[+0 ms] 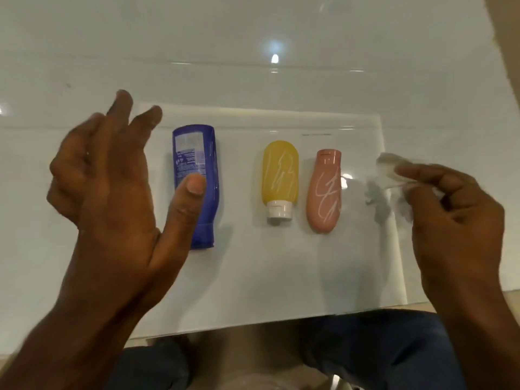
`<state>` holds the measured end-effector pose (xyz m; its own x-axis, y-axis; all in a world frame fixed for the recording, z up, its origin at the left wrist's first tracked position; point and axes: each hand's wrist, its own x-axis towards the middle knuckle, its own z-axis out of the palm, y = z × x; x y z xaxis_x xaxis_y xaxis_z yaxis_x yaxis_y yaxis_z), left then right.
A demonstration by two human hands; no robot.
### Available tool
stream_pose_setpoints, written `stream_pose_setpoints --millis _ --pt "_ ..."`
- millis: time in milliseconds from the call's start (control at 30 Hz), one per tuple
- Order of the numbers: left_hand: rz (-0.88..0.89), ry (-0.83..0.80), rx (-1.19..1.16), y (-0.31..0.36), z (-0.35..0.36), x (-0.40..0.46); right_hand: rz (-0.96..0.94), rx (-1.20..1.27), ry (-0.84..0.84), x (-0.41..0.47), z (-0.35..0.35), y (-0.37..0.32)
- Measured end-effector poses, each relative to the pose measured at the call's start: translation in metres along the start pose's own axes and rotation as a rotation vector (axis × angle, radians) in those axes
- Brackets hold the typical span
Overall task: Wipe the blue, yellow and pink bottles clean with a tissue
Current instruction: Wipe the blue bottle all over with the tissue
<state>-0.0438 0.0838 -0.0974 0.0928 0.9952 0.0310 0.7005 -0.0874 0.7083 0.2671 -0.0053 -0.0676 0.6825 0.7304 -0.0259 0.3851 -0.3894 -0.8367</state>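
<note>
Three bottles lie flat in a row on a white sheet (253, 263) spread over the glossy white worktop (253, 38). The blue bottle (197, 175) is on the left, its printed label facing up and its cap toward the person. The yellow bottle (280, 175) is in the middle, white cap toward the person, and the pink bottle (325, 192) lies just to its right with its cap pointing away. The three are apart from one another, none touching.

White scribbled marks show plainly on the yellow and pink bottles, so neither looks wiped yet. On the blue bottle no such marks can be made out, though part of it is hidden behind the left thumb, so whether it is already clean cannot be told.

The tissue (389, 167) is a small crumpled white wad pinched between the thumb and fingers (416, 171) of the right hand (455, 220), held in the air to the right of the pink bottle and touching no bottle. The left hand (112, 178) hovers above and beside the blue bottle with its fingers loosely spread, grasping nothing.

By this judgement the wiping is at or near its start: at least the yellow and pink bottles are left to do.
</note>
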Motion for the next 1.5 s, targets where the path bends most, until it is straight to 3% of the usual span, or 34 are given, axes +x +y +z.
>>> stream_pose_setpoints --millis 67,233,467,600,800,967,1100,1233,1367,1500 --pt "-0.001 -0.015 0.007 0.002 0.000 -0.003 -0.018 -0.007 0.001 0.000 -0.003 0.002" --pt "0.215 -0.006 0.263 0.036 -0.024 -0.019 -0.077 0.041 0.007 -0.020 -0.023 -0.006" --pt "0.107 -0.078 0.243 0.047 -0.039 -0.047 -0.010 0.327 0.011 -0.053 -0.045 -0.020" --pt "0.075 -0.047 0.237 0.052 -0.040 -0.052 0.000 0.326 -0.033 -0.065 -0.047 -0.017" --pt "0.066 -0.134 0.284 0.050 -0.030 -0.044 0.019 0.294 -0.096 -0.053 -0.040 -0.013" --pt "0.000 -0.153 0.252 0.063 -0.028 -0.056 0.144 0.385 -0.091 -0.034 -0.040 -0.012" --pt "0.095 -0.066 0.320 0.070 -0.029 -0.060 -0.015 0.390 -0.110 -0.044 -0.039 -0.017" --pt "0.010 -0.003 0.275 0.078 -0.035 -0.080 -0.055 0.360 -0.156 -0.074 -0.056 -0.020" --pt "0.055 0.011 0.290 0.088 -0.036 -0.083 -0.170 0.448 -0.174 -0.083 -0.077 -0.041" --pt "0.015 -0.049 0.388 0.089 -0.034 -0.074 -0.280 0.375 -0.260 -0.071 -0.071 -0.060"
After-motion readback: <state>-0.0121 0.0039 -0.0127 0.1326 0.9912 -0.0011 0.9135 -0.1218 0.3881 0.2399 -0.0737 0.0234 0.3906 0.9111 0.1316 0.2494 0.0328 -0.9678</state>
